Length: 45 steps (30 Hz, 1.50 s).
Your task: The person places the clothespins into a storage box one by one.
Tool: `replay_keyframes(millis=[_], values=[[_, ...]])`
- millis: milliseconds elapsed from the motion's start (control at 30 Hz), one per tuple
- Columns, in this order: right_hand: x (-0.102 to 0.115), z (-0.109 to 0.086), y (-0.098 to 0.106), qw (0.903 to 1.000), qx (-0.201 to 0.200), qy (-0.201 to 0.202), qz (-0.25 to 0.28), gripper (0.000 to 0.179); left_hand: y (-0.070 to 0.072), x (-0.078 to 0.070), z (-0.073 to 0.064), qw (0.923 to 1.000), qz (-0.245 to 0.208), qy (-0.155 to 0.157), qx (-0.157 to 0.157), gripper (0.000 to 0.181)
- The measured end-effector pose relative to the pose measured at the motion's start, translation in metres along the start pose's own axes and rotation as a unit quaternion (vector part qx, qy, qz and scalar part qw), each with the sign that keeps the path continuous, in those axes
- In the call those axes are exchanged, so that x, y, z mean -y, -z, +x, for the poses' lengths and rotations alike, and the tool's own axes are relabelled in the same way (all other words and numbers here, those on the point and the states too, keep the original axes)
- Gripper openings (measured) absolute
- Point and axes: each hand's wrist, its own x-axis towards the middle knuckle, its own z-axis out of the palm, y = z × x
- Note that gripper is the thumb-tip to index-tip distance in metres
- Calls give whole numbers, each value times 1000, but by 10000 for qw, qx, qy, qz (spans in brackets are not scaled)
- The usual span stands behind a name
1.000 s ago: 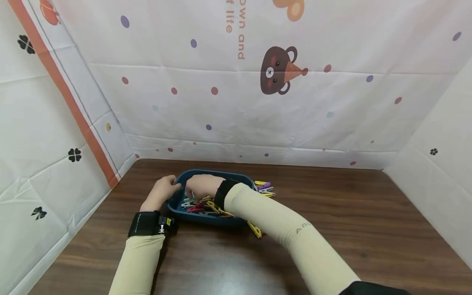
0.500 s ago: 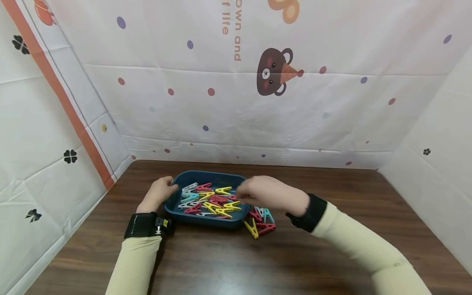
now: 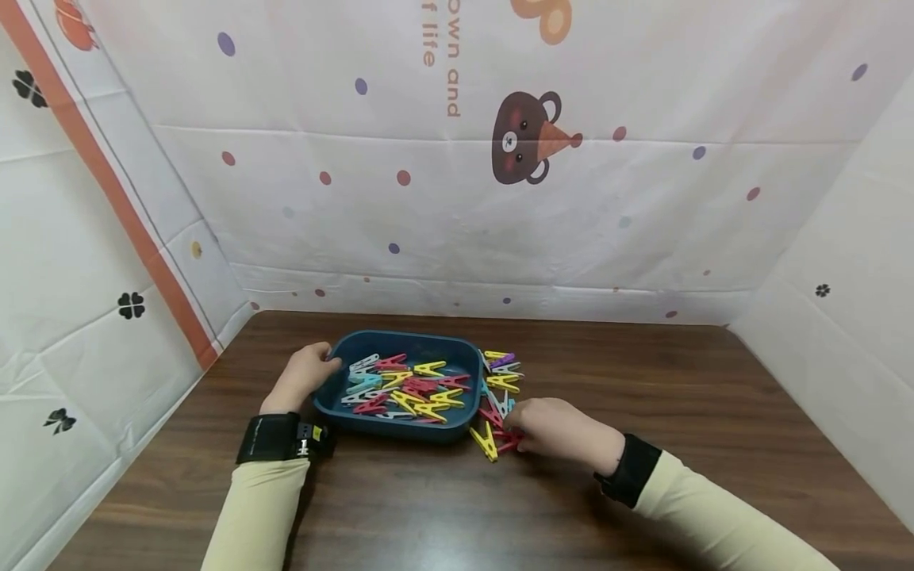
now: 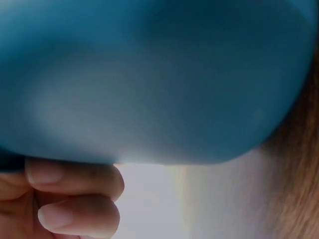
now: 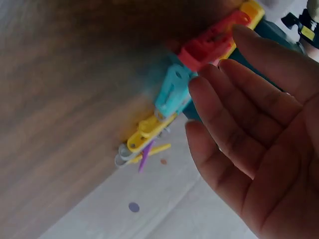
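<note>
At its left end, my left hand (image 3: 303, 377) holds the rim of a dark blue plastic basin (image 3: 400, 428). In the left wrist view its curled fingers (image 4: 75, 216) show beside the basin's blue wall (image 4: 149, 99). Several clothespins (image 3: 417, 388) in red, yellow, white and light blue lie in the basin. My right hand (image 3: 560, 432) is at the loose clothespins right of the basin. In the right wrist view its fingers are loosely bent, their tips close to a red clothespin (image 5: 212, 42); no clothespin shows clasped between them. A light blue clothespin (image 5: 174, 89) lies beside it.
More clothespins lie along the basin's right side, including a yellow one (image 3: 484, 442) at the front and a purple one (image 3: 503, 360) at the back. The brown wooden table (image 3: 643, 381) meets a printed white sheet (image 3: 321, 222) behind and at both sides.
My right hand has moved from inside the basin out over its right rim and down to the loose clothespins at the right. My left hand has stayed at the rim.
</note>
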Motion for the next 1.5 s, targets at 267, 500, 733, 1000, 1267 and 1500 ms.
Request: replay_keyframes(millis=[267,500,733,1000,1267,1500], values=[[2,4,-6,9997,-57,-85,-204,13,1,-3,-1,9999,-68,86,4,24],[2,-3,13,9995,-155,-54,-276,14,0,-2,-1,10000,-49,13,-25,26],[10,20,75,9970,-571,8,-529,15,0,-1,-1,10000,-86,-5,-31,26],[40,121,111,9970,519,-184,-549,12,-2,0,0,9999,-89,-12,-64,26],[71,192,67,9899,1201,-343,-669,9,-2,1,1,9999,-17,-70,-101,29],[82,206,40,9908,1019,-605,-660,12,-3,2,1,9999,-35,-53,-149,28]])
